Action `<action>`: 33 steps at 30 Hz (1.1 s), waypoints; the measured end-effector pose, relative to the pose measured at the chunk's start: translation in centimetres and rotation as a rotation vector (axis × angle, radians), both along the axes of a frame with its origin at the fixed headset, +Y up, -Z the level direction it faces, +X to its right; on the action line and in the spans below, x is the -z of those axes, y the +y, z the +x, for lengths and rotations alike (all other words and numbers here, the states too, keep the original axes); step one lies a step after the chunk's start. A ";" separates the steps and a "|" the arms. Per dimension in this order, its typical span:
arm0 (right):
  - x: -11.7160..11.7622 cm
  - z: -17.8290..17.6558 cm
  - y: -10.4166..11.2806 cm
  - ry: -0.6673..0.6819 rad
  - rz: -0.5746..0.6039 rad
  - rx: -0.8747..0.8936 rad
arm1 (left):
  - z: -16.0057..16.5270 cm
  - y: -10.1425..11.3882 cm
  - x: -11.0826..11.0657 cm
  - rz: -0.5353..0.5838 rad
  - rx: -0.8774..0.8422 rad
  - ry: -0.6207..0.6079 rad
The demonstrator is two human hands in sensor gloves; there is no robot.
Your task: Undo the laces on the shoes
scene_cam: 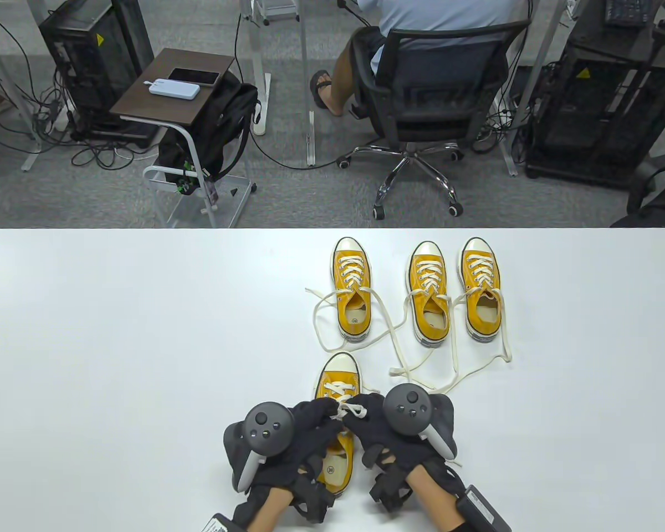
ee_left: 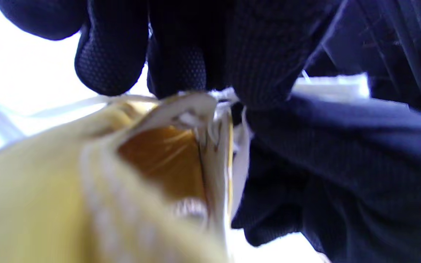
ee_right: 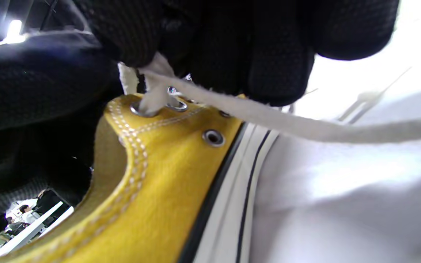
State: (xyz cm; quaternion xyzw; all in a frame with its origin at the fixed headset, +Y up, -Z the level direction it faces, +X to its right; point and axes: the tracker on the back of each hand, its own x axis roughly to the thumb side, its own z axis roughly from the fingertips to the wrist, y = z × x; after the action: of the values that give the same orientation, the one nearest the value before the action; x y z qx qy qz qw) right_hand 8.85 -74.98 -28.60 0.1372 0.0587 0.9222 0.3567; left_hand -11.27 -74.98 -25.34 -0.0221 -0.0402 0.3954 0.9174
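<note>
Working knot on nearest yellow sneaker (scene_cam: 337, 438), near table (scene_cam: 116, 343) front edge. Left hand (scene_cam: 302, 438) grip closed on lace at tongue, steadying. Right hand (scene_cam: 379, 429) grip pinches lace (ee_right: 232, 106) by top eyelet, likely pulling loose. Three sneakers (scene_cam: 426, 293) beyond, laces already trailing.

Bright, even overhead light floods the white table (scene_cam: 144, 332), so the shoes cast only faint, soft shadows, and the table's far edge bows with lens distortion. In the left wrist view the yellow shoe (ee_left: 49, 190) is badly blurred against blown-out white. The right wrist view is sharper around the eyelets (ee_right: 213, 137), with the table beyond glaring.
</note>
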 end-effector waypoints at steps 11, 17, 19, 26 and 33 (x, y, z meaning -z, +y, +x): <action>0.0 0.3 0.3 0.006 0.014 -0.017 | -1.0 -0.2 0.1 0.017 -0.052 0.095; 0.0 0.8 0.2 0.013 0.014 0.020 | -1.9 -0.8 0.1 -0.041 -0.141 0.140; -0.1 0.6 0.5 0.026 0.068 -0.008 | -1.8 -0.8 0.1 -0.028 -0.148 0.136; -0.4 0.2 1.4 0.016 0.205 -0.032 | -1.7 -0.8 0.4 0.004 -0.173 0.141; -0.9 -0.4 1.7 0.040 0.298 -0.253 | -1.4 -0.7 0.1 -0.004 -0.107 0.148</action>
State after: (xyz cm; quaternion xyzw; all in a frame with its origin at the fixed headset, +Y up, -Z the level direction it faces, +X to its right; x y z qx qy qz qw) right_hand 8.49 -73.23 -27.70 0.1985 -0.0549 0.9552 0.2125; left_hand -12.70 -75.69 -25.45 0.0077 0.0275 0.4443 0.8954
